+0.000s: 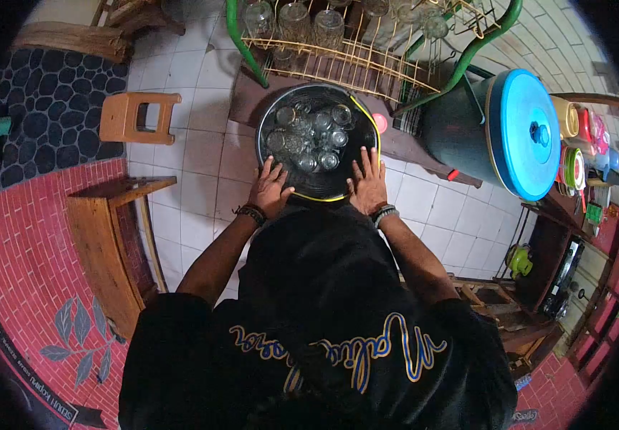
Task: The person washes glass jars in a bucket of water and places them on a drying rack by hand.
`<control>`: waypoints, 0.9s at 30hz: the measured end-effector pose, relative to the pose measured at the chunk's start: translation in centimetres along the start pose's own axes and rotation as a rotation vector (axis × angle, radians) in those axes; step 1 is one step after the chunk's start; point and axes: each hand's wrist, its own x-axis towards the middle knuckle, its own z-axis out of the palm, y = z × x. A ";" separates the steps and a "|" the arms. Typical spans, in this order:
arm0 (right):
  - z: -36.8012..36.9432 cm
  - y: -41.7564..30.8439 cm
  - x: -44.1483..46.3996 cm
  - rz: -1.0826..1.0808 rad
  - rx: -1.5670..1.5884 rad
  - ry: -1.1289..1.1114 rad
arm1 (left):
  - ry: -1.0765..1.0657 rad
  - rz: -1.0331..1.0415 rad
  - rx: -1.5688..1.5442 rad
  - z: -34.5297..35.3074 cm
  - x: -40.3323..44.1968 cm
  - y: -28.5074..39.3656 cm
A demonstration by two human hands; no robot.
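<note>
In front of my body is a round black basin (271,188) with a yellow strip along part of its rim. Several clear drinking glasses (308,136) lie crowded together inside it. My left hand (272,190) rests on the near left rim, its fingers spread over the edge. On the near right rim lies my right hand (368,183), fingers stretched out and pointing away from me. Neither hand grips a glass. Whether the basin holds water I cannot tell.
A wire rack (352,61) with green posts and several glasses stands just beyond the basin. To the right is a large dark container with a blue lid (528,135). A tan stool (136,118) and a wooden table (105,236) are on the left.
</note>
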 end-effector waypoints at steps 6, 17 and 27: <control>0.1 0.0 0.4 -0.013 0.007 -0.010 | 0.457 0.032 -0.215 -0.7 1.3 -0.2; -0.4 -0.7 0.6 0.037 -0.004 -0.014 | 0.267 0.042 0.321 -6.7 7.0 0.1; -1.1 -0.8 0.4 0.063 0.060 -0.051 | 0.069 0.055 0.482 -6.1 8.1 0.5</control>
